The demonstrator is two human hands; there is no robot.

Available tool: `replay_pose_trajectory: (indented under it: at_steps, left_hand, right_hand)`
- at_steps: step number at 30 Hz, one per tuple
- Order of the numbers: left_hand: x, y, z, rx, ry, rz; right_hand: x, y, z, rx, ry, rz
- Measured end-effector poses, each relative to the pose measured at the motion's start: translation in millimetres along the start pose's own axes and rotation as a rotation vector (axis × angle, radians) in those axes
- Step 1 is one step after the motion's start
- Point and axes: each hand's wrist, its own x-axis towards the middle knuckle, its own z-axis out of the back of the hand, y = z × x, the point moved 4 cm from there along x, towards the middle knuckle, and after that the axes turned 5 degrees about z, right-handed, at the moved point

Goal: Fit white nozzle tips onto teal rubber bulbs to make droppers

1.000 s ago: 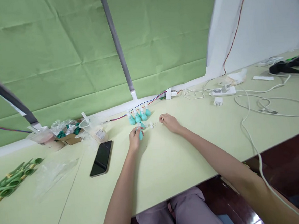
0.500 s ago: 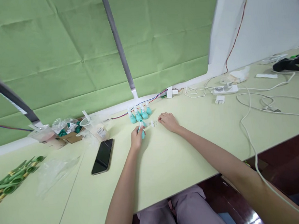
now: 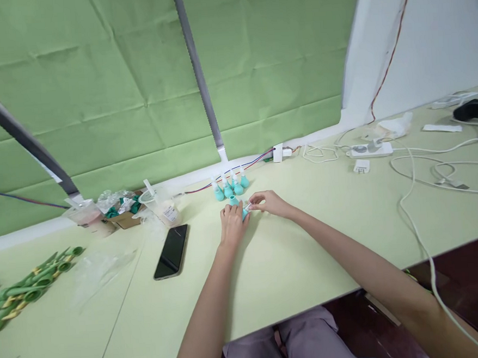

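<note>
My left hand (image 3: 232, 221) is closed around a teal squeeze bulb (image 3: 245, 212), its neck turned toward the right. With its fingertips, my right hand (image 3: 271, 204) pinches a small clear tip (image 3: 248, 205) at the mouth of that bulb. Whether the tip is seated inside the mouth cannot be made out. Just beyond my left fingers lies another teal bulb (image 3: 233, 200) with an open mouth. Several teal bulbs with clear nozzles (image 3: 228, 189) stand in a cluster behind it, close to the wall.
Left of my arm lies a black phone (image 3: 171, 252). Behind it are a plastic cup (image 3: 165, 208), a cardboard box (image 3: 125, 218) and a second cup (image 3: 89, 218). Green and yellow plastic pieces (image 3: 36, 288) lie far left. A power strip (image 3: 370, 149) and white cables occupy the right.
My right hand has moved left from the small clear parts on the table to the bulb. My left hand has turned the bulb toward it. The view has shifted slightly.
</note>
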Motion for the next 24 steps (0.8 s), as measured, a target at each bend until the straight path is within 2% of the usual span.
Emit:
replay_pose_trajectory:
  at_steps: [3,6,9,17,20,22,24]
  left_hand:
    - [1.4,2.2,-2.8,-0.047,0.018,0.019]
    - [2.2,6.4,-4.8,-0.130,0.084,0.120]
    - [2.2,7.2,-4.3,-0.182,0.130,0.189]
    - [8.1,0.4,1.4,-0.282,0.084,0.288]
    - [9.2,-3.0,0.9,-0.323,0.061,0.312]
    - [8.1,-0.1,-1.2,-0.359,0.052,0.342]
    - [5.7,10.4,-4.6,-0.401,0.061,0.398]
  right_hand:
    - [-0.4,2.8,-2.0,0.075,-0.052,-0.017]
    - [-1.9,12.4,-3.6,0.102,-0.164,0.089]
    - [-4.4,19.3,-8.1,0.096,-0.198,0.147]
    - [-14.4,35.6,-5.5,-0.048,-0.304,0.289]
    - [-15.9,40.7,-8.6,-0.040,-0.335,0.321]
    - [-14.2,42.5,-0.9,-0.041,-0.380,0.328]
    - [-11.9,42.3,24.0,-0.049,-0.545,0.318]
